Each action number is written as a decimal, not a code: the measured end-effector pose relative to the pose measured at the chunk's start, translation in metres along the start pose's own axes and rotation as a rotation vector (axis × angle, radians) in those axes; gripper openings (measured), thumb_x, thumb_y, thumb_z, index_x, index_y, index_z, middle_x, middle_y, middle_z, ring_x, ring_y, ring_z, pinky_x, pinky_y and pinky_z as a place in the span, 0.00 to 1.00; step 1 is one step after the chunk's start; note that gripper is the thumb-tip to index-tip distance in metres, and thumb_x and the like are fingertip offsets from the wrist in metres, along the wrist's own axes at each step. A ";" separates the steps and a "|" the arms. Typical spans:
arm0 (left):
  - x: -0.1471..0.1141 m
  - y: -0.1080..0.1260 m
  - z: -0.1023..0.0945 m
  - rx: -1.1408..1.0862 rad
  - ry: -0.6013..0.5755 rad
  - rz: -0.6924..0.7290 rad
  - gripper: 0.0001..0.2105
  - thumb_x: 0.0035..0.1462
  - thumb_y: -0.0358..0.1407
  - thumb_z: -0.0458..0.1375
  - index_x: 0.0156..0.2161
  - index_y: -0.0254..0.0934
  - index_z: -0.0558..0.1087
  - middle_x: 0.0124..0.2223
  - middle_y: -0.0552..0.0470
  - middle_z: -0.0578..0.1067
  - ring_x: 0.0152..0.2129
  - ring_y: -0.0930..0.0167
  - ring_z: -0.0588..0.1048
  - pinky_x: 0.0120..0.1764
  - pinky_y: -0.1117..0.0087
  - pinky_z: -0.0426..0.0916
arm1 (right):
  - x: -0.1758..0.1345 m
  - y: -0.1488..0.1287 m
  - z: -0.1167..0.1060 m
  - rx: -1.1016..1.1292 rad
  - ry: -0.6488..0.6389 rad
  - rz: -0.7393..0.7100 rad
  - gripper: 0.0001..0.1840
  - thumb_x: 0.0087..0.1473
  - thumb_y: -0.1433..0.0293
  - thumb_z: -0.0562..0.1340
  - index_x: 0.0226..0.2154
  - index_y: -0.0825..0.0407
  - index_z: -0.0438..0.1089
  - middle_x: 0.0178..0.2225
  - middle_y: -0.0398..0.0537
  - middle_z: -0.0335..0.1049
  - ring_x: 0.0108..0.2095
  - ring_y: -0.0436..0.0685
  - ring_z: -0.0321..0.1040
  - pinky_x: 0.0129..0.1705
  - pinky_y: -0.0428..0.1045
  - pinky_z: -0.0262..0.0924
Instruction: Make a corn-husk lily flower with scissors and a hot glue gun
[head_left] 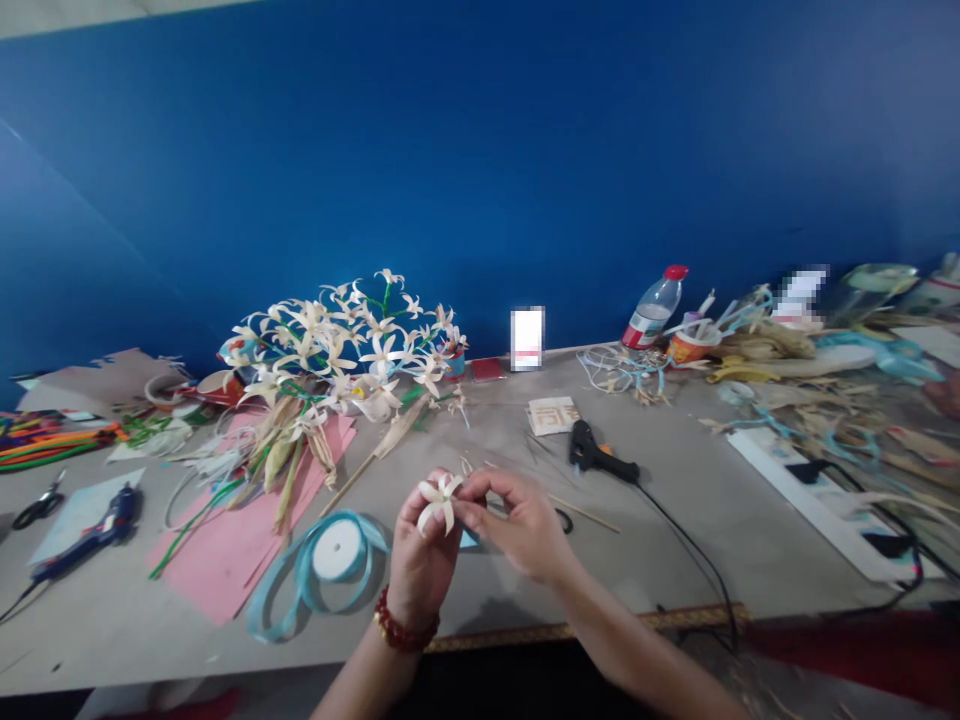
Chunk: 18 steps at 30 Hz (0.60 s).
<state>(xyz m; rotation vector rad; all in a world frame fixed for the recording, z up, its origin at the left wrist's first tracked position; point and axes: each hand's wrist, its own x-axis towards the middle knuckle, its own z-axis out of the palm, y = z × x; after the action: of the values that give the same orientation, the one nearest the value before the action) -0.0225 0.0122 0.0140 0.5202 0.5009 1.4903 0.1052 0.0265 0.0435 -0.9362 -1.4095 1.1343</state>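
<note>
A cream-white craft flower [441,503] with narrow curved petals is held up over the front of the table. My left hand [426,560], with a red bead bracelet at the wrist, is closed around its base. The fingertips of my right hand [517,525] pinch at the flower's right side, by a petal. The flower's underside is hidden behind my left fingers. Behind to the left stands a bunch of similar white flowers [382,350] on green stems. Left of my hands lies a roll of teal ribbon [360,555], partly unwound.
A black glue gun [600,455] with its cord lies to the right, and a blue glue gun [97,530] at the left beside scissors [39,503]. Pink paper sheets [214,560] lie left. A white power strip [817,510], a plastic bottle [654,312] and piled dried husks [780,340] fill the right.
</note>
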 end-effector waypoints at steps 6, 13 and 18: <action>0.002 -0.004 -0.005 -0.029 0.089 -0.031 0.10 0.46 0.33 0.71 0.36 0.39 0.80 0.38 0.51 0.78 0.36 0.71 0.76 0.43 0.70 0.72 | -0.002 -0.004 0.001 -0.049 -0.016 -0.010 0.04 0.54 0.68 0.64 0.30 0.51 0.72 0.29 0.46 0.75 0.32 0.55 0.71 0.38 0.49 0.65; 0.001 -0.002 -0.002 -0.056 0.081 -0.034 0.08 0.47 0.31 0.71 0.34 0.39 0.79 0.39 0.52 0.80 0.37 0.71 0.78 0.46 0.70 0.72 | -0.006 -0.007 0.001 -0.205 -0.021 -0.072 0.04 0.58 0.69 0.61 0.32 0.50 0.71 0.31 0.45 0.73 0.33 0.54 0.69 0.38 0.48 0.62; -0.001 0.000 0.001 -0.047 0.127 -0.036 0.08 0.46 0.30 0.72 0.32 0.38 0.78 0.37 0.54 0.79 0.33 0.76 0.77 0.40 0.77 0.72 | -0.007 -0.002 0.001 -0.182 -0.017 -0.024 0.05 0.57 0.67 0.62 0.33 0.50 0.72 0.31 0.45 0.73 0.33 0.54 0.69 0.35 0.47 0.61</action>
<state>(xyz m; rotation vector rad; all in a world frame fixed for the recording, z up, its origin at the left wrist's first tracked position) -0.0216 0.0112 0.0148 0.3797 0.5698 1.5027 0.1054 0.0191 0.0441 -1.0361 -1.5539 1.0103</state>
